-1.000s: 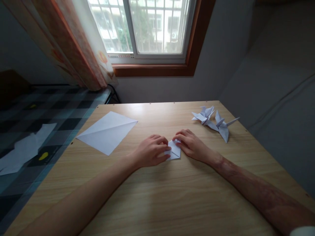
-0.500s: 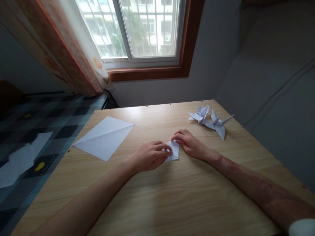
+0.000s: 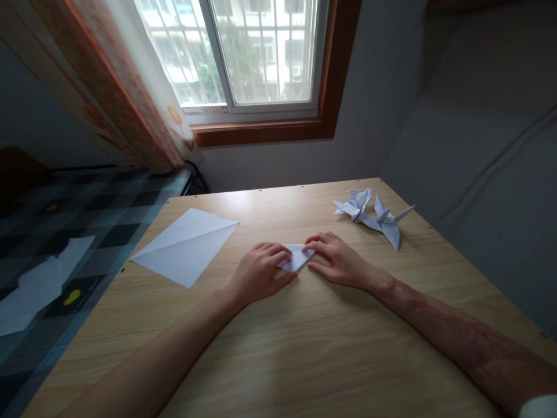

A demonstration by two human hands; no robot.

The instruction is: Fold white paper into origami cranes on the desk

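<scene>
A small folded piece of white paper (image 3: 297,258) lies on the wooden table between my hands. My left hand (image 3: 263,268) holds its left side, fingertips pressed on top and the thumb along the near edge. At its right corner, the fingertips of my right hand (image 3: 337,258) pin the paper, with the thumb a little apart on the near side. My fingers hide both ends of the folded paper.
Two white paper cranes (image 3: 355,206) stand close together at the table's far right. A larger creased paper sheet (image 3: 187,247) lies flat to the left. More white paper (image 3: 41,287) rests on the checked bed (image 3: 117,191) beside the table (image 3: 278,360).
The folded paper has turned, so a corner now points toward me. My left hand has shifted slightly left, and my right thumb has spread away from the fingers.
</scene>
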